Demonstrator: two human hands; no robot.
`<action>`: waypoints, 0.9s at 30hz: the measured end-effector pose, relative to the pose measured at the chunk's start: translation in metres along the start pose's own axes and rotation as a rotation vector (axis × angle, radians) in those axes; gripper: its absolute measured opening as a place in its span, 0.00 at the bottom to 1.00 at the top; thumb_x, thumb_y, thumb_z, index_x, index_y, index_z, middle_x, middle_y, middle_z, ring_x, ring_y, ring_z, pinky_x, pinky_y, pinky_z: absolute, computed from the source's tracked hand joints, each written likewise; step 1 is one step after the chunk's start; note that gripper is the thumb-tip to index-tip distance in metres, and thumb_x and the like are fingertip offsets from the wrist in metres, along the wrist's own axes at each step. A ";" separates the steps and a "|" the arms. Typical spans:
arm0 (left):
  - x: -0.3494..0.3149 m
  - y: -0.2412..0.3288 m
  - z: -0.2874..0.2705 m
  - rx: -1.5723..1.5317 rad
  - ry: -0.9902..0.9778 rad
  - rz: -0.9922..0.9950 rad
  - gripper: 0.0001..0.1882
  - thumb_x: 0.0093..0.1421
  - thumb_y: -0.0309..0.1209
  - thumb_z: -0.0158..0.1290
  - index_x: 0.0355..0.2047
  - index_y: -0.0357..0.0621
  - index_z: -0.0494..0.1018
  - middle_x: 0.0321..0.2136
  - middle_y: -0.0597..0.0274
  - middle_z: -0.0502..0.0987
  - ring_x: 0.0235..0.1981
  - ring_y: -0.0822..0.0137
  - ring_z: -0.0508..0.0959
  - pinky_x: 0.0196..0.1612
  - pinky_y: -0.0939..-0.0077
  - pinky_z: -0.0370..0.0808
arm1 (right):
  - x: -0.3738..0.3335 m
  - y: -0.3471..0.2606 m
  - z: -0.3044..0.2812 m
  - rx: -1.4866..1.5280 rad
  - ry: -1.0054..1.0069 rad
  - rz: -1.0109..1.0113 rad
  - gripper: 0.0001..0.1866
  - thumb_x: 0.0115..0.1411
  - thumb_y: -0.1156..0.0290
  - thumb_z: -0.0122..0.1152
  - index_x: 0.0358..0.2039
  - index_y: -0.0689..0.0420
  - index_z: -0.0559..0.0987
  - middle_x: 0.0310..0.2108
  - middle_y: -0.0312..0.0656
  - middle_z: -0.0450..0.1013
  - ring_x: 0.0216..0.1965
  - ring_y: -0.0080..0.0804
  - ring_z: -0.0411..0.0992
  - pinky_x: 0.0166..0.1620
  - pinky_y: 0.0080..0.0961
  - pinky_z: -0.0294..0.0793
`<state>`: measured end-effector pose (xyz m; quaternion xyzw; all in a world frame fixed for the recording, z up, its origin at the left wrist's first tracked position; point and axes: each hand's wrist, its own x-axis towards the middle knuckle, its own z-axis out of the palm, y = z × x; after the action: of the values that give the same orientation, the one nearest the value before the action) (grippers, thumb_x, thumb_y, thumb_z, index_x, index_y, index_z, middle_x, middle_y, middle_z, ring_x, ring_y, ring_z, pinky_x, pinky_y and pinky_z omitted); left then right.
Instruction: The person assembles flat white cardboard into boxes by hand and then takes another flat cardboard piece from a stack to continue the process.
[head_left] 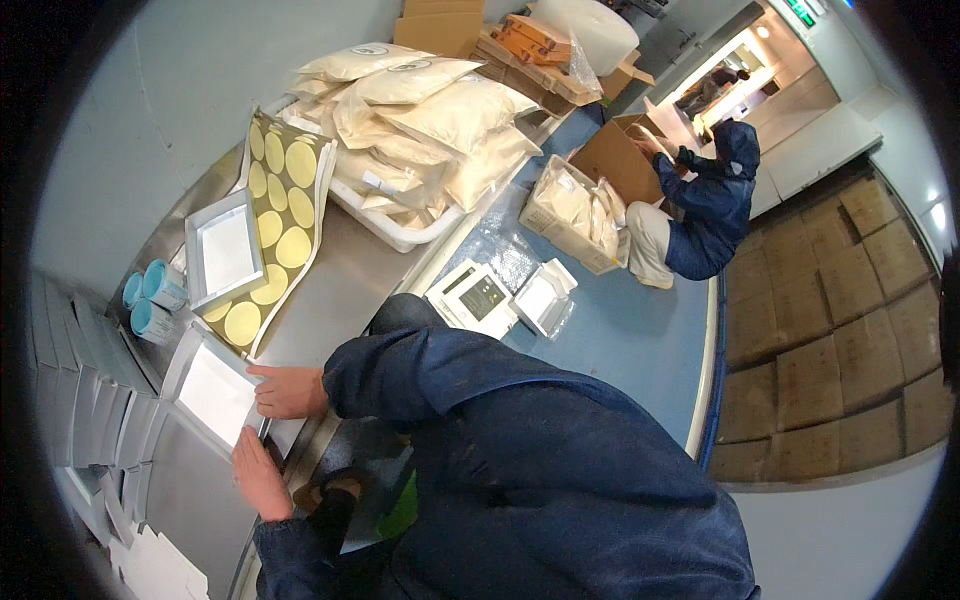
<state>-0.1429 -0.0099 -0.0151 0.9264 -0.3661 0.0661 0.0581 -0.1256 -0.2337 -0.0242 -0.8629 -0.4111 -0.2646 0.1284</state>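
A shallow white cardboard box [212, 392] with raised walls lies on the metal table in front of me. My right hand [290, 391] has its fingers curled over the box's near wall by one corner. Lower along the same wall, my left hand [260, 476] grips the edge, its fingers partly hidden. Beyond the right hand, a second shallow white box [226, 252] rests on a sheet of round yellow labels [291, 247]. Small tubs with blue lids [154, 322] stand beside the boxes.
Stacked white boxes [90, 385] border the left. Powder-filled bags [430, 125] heap over a white tub [398, 236] on the metal table [350, 275]. A scale-like device [475, 300] is on the blue floor. A co-worker [700, 205] crouches by a crate [575, 220]; brown cartons [830, 340] stack right.
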 end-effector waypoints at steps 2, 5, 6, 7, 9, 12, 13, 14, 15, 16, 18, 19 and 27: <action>0.003 0.001 0.015 -0.101 0.045 -0.012 0.23 0.59 0.21 0.41 0.56 0.35 0.58 0.49 0.46 0.69 0.50 0.50 0.71 0.55 0.65 0.65 | 0.001 -0.004 -0.004 -0.002 -0.047 0.040 0.02 0.47 0.72 0.53 0.20 0.54 0.71 0.20 0.34 0.67 0.30 0.31 0.70 0.60 0.46 0.55; 0.000 0.004 0.014 -0.124 -0.056 -0.048 0.23 0.59 0.20 0.41 0.56 0.34 0.59 0.49 0.46 0.70 0.49 0.50 0.71 0.52 0.64 0.68 | -0.001 -0.012 0.007 -0.082 0.190 0.006 0.02 0.46 0.71 0.54 0.19 0.54 0.72 0.20 0.34 0.68 0.29 0.33 0.71 0.60 0.41 0.57; -0.003 0.003 0.020 -0.115 -0.060 -0.011 0.22 0.58 0.21 0.42 0.55 0.33 0.60 0.49 0.46 0.70 0.49 0.50 0.71 0.50 0.65 0.69 | -0.006 -0.016 0.007 -0.009 0.013 0.038 0.03 0.47 0.72 0.53 0.19 0.55 0.72 0.21 0.36 0.69 0.31 0.33 0.71 0.60 0.38 0.58; -0.004 0.004 0.020 -0.115 -0.056 -0.001 0.22 0.58 0.21 0.42 0.55 0.33 0.60 0.49 0.46 0.70 0.49 0.50 0.71 0.50 0.65 0.69 | -0.008 -0.016 0.003 0.055 -0.162 0.071 0.04 0.48 0.72 0.52 0.19 0.55 0.72 0.22 0.37 0.69 0.32 0.33 0.70 0.60 0.35 0.58; -0.002 0.009 0.019 -0.128 -0.132 -0.036 0.20 0.58 0.22 0.43 0.52 0.34 0.63 0.45 0.44 0.72 0.45 0.50 0.74 0.47 0.64 0.71 | -0.012 -0.016 0.004 0.010 -0.175 0.060 0.03 0.47 0.71 0.54 0.19 0.54 0.73 0.21 0.38 0.71 0.30 0.34 0.71 0.56 0.36 0.61; 0.011 0.020 -0.011 -0.222 -0.435 -0.177 0.16 0.58 0.23 0.44 0.48 0.35 0.66 0.39 0.43 0.74 0.39 0.49 0.76 0.42 0.60 0.73 | -0.010 -0.021 0.001 0.142 -0.329 0.199 0.06 0.47 0.69 0.54 0.16 0.52 0.75 0.16 0.39 0.72 0.22 0.39 0.71 0.34 0.38 0.69; 0.004 0.017 -0.014 -0.219 -0.445 -0.185 0.16 0.58 0.23 0.44 0.48 0.35 0.66 0.39 0.43 0.74 0.39 0.49 0.76 0.42 0.60 0.73 | -0.008 -0.027 -0.001 0.154 -0.327 0.198 0.06 0.47 0.69 0.54 0.16 0.52 0.75 0.16 0.39 0.72 0.22 0.39 0.71 0.34 0.38 0.69; -0.003 0.014 -0.016 -0.226 -0.393 -0.125 0.15 0.60 0.24 0.42 0.47 0.38 0.67 0.36 0.43 0.75 0.36 0.48 0.76 0.38 0.59 0.73 | -0.005 -0.031 -0.002 0.184 -0.360 0.179 0.07 0.48 0.68 0.54 0.14 0.52 0.74 0.16 0.40 0.72 0.22 0.40 0.71 0.31 0.37 0.69; -0.011 0.010 -0.017 -0.237 -0.338 -0.075 0.14 0.61 0.25 0.41 0.46 0.40 0.68 0.33 0.43 0.75 0.33 0.47 0.77 0.35 0.58 0.73 | -0.001 -0.033 0.000 0.215 -0.397 0.151 0.09 0.48 0.68 0.54 0.13 0.52 0.74 0.16 0.41 0.72 0.21 0.41 0.71 0.29 0.37 0.69; -0.013 0.012 -0.018 -0.302 -0.241 -0.038 0.13 0.59 0.24 0.42 0.44 0.39 0.68 0.34 0.44 0.75 0.33 0.47 0.76 0.35 0.58 0.73 | -0.008 -0.032 0.009 0.263 -0.398 0.207 0.08 0.48 0.68 0.54 0.15 0.52 0.74 0.17 0.41 0.72 0.22 0.41 0.71 0.30 0.37 0.68; -0.033 0.002 0.005 -0.304 -0.225 -0.180 0.12 0.58 0.23 0.42 0.41 0.38 0.70 0.33 0.46 0.75 0.34 0.48 0.75 0.37 0.60 0.72 | 0.000 -0.038 0.016 0.364 -0.329 0.144 0.04 0.50 0.67 0.54 0.23 0.52 0.75 0.22 0.43 0.73 0.27 0.40 0.72 0.38 0.36 0.67; -0.022 0.026 -0.013 -0.158 -0.157 -0.078 0.11 0.57 0.23 0.42 0.39 0.39 0.70 0.31 0.47 0.74 0.36 0.50 0.75 0.38 0.62 0.72 | -0.016 -0.044 0.019 0.374 -0.358 0.170 0.03 0.51 0.70 0.53 0.26 0.52 0.74 0.25 0.43 0.73 0.31 0.40 0.71 0.42 0.36 0.65; -0.007 0.026 -0.031 -0.239 0.051 0.048 0.07 0.47 0.25 0.47 0.29 0.43 0.66 0.26 0.58 0.68 0.31 0.58 0.72 0.34 0.66 0.71 | -0.002 -0.043 -0.032 0.243 -0.220 0.260 0.06 0.49 0.68 0.57 0.23 0.53 0.71 0.22 0.38 0.70 0.31 0.36 0.73 0.61 0.39 0.57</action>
<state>-0.1685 -0.0197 0.0161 0.9018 -0.3920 0.0472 0.1758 -0.1713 -0.2219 0.0010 -0.9106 -0.3365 -0.0985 0.2190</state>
